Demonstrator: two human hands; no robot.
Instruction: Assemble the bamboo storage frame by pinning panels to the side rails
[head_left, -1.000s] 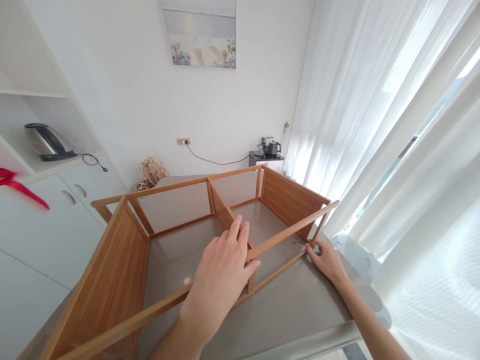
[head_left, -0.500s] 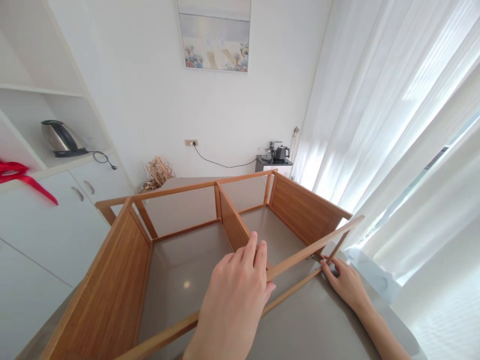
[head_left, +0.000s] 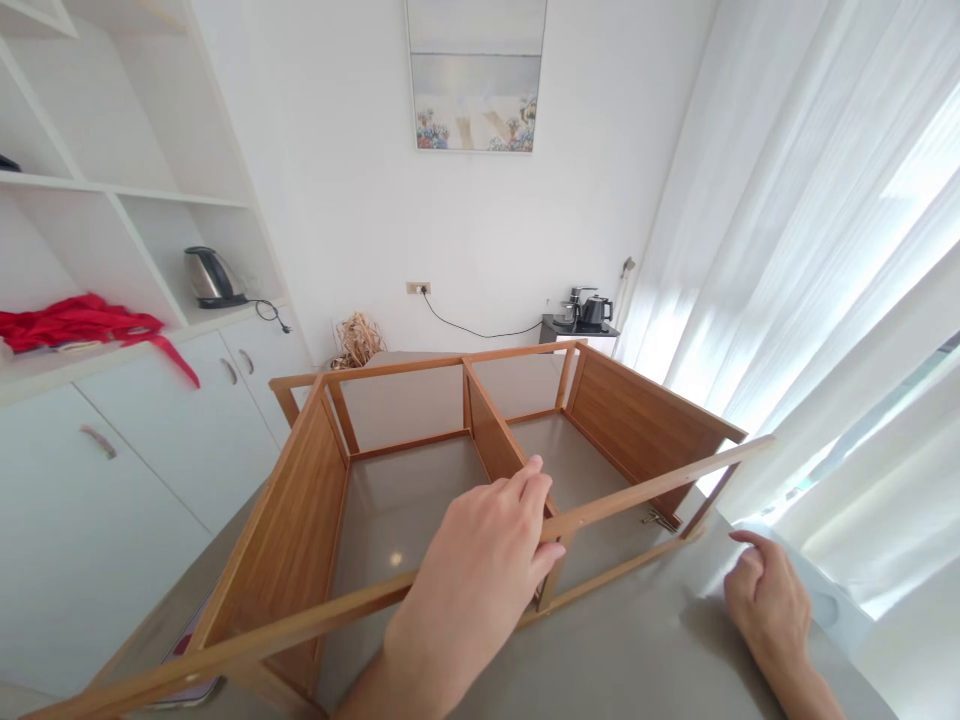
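Note:
A wooden furniture frame (head_left: 630, 490) with long rails, two brown side panels and a middle divider panel (head_left: 495, 430) lies on a grey tabletop. My left hand (head_left: 480, 560) is closed over its near upper rail, where the divider meets it; thumb and fingers are on either side of the wood. My right hand (head_left: 772, 595) hovers over the table to the right of the frame, touching none of it. Its index finger is extended away from the loosely bent others, and nothing shows in it. Small metal hardware (head_left: 660, 520) sits at the right panel's near lower corner.
The grey table (head_left: 637, 640) reaches beyond the frame. White cabinets (head_left: 150, 450) at left carry a kettle (head_left: 214, 278) and red cloth (head_left: 82, 322). White curtains (head_left: 787, 250) hang at right. A coffee maker (head_left: 581, 308) stands by the far wall.
My right hand has let go of the frame's near right corner and moved away to the right. My left hand still grips the rail. The view has turned left.

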